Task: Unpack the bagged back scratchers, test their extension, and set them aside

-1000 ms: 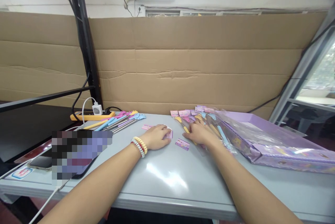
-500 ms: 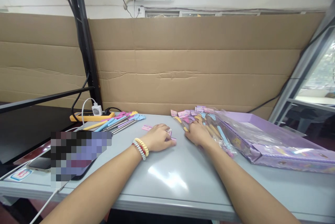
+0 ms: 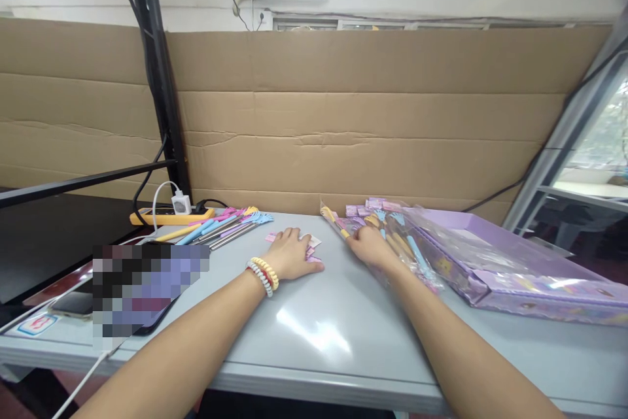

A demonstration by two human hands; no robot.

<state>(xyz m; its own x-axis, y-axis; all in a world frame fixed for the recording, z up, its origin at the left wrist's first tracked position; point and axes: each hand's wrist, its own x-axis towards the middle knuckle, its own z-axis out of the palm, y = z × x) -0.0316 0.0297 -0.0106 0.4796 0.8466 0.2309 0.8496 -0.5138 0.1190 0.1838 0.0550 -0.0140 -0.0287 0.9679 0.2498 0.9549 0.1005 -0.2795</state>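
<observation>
The left hand [image 3: 289,255] lies palm down, well left of the purple tray [image 3: 510,298], its fingers outstretched and slightly parted; at least two pink printed cards [image 3: 311,253] show around it, the hand covering the rest, so an exact count cannot be made; the right hand [image 3: 371,246], just left of the tray, has its fingers bent narrow over the bagged sticks [image 3: 415,252], the thumb at a yellow handle, though I cannot tell whether they grip it; at least four bagged sticks with hand-shaped ends lie against the tray's left side, overlapping and partly hidden by this hand and by clear film [image 3: 441,236], which also lies across the single tray; farther left of the tray, beyond the left hand, are at least five loose sticks [image 3: 220,226], too overlapped to count fully; behind them sit one yellow power strip [image 3: 171,217] and one white plug [image 3: 181,202]; farthest left of the tray on the worktop [image 3: 314,340] lie two phones [image 3: 73,304], one with a blurred screen; cardboard [image 3: 367,112] stands upright behind the tray.
</observation>
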